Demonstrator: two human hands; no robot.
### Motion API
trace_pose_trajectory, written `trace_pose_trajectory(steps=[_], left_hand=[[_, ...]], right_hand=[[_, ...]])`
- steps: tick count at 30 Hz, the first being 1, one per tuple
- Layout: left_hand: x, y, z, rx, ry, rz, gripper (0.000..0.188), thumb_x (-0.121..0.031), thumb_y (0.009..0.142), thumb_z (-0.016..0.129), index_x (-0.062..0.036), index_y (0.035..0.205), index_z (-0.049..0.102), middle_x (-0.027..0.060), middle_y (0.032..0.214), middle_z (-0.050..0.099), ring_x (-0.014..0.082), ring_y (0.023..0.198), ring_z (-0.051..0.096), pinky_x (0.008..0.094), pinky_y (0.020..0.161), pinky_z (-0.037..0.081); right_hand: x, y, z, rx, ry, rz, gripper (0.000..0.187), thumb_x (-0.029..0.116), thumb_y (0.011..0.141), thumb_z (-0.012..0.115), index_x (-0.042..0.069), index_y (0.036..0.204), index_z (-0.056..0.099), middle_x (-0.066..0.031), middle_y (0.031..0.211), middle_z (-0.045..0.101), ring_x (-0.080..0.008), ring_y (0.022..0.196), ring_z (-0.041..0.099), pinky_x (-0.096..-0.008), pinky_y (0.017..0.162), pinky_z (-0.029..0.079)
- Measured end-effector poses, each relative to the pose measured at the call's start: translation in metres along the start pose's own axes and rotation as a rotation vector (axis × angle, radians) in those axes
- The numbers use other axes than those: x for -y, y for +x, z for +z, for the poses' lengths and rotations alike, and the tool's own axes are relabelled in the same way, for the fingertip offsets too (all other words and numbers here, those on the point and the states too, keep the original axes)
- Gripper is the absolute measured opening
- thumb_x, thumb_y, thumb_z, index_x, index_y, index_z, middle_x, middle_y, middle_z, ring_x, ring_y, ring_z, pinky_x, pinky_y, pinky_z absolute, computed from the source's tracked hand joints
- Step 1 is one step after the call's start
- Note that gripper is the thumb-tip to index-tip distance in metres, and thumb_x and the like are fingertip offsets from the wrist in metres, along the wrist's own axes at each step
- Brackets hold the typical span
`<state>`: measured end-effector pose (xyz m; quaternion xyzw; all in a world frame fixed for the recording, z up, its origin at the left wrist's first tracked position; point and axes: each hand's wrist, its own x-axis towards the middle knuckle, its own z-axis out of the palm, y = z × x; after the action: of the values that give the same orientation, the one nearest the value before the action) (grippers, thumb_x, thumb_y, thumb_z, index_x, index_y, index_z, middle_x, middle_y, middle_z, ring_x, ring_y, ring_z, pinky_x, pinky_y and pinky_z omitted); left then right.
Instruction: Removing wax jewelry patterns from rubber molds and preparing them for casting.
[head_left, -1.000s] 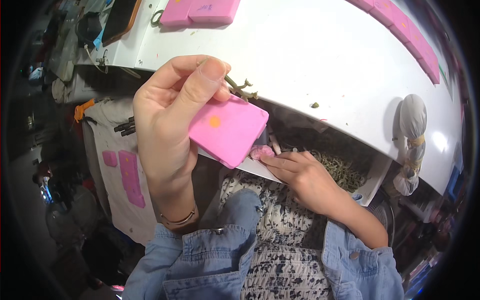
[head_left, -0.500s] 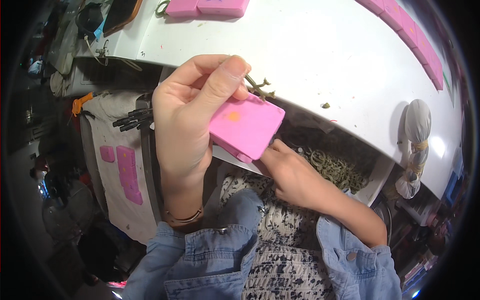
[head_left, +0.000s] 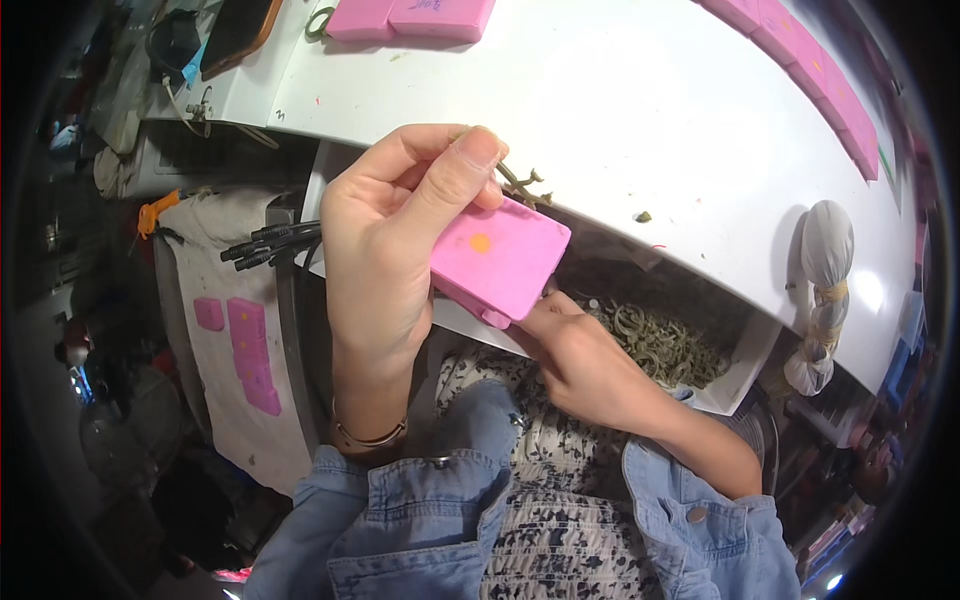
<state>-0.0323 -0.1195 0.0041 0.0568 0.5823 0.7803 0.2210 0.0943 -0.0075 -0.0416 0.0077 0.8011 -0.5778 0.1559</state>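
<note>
Raised slightly closer to the white tabletop (head_left: 640,110), the pink block (head_left: 497,257) is grasped by the left hand (head_left: 395,240) while the right hand (head_left: 580,355) pinches its lower edge.

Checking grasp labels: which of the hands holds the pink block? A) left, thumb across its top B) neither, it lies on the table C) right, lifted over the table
A: the left hand grips the pink block with its thumb over the top edge, while the right hand touches it from below.

Two hands: left (head_left: 385,250), right (head_left: 580,365). One pink block held (head_left: 498,258). Two pink blocks at table far edge (head_left: 412,17). One phone (head_left: 238,30). One white cloth bundle (head_left: 822,290).
</note>
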Motion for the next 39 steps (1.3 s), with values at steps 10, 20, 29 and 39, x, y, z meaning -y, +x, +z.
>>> trace_pose_trajectory(steps=[10,20,29,39], left_hand=[[0.001,-0.002,0.002,-0.013,0.004,0.009,0.019,-0.015,0.082,0.066,0.0028,0.089,0.062,0.0043,0.069,0.061,0.0064,0.062,0.057,0.0176,0.058,0.046],[0.002,0.000,0.004,0.030,-0.042,-0.022,0.017,-0.013,0.082,0.067,0.0024,0.088,0.062,0.0048,0.069,0.061,0.0065,0.062,0.057,0.0180,0.058,0.046],[0.002,0.001,0.004,0.016,0.050,-0.008,0.018,-0.015,0.087,0.059,0.0020,0.091,0.059,0.0027,0.068,0.057,0.0091,0.064,0.056,0.0212,0.062,0.046],[0.007,0.005,0.008,-0.021,-0.031,0.041,0.017,-0.013,0.082,0.066,0.0025,0.088,0.063,0.0040,0.069,0.061,0.0054,0.060,0.055,0.0165,0.055,0.044]], right_hand=[[0.003,-0.006,-0.010,-0.042,0.153,0.151,0.041,-0.011,0.072,0.042,-0.005,0.112,0.052,-0.0252,0.096,0.059,-0.0365,0.093,0.053,-0.0404,0.083,0.043],[0.012,0.021,0.004,0.222,-0.523,0.040,0.029,0.002,0.073,0.051,-0.005,0.100,0.052,-0.0182,0.085,0.063,-0.0357,0.088,0.057,-0.0419,0.078,0.047],[0.013,0.010,-0.010,0.113,-0.100,0.101,0.029,-0.003,0.073,0.054,-0.007,0.101,0.054,-0.0218,0.081,0.060,-0.0338,0.089,0.054,-0.0415,0.078,0.044],[0.001,-0.023,0.010,-0.247,0.020,-0.071,0.028,-0.006,0.070,0.063,0.000,0.097,0.059,-0.0130,0.090,0.058,-0.0310,0.084,0.053,-0.0365,0.073,0.044]])
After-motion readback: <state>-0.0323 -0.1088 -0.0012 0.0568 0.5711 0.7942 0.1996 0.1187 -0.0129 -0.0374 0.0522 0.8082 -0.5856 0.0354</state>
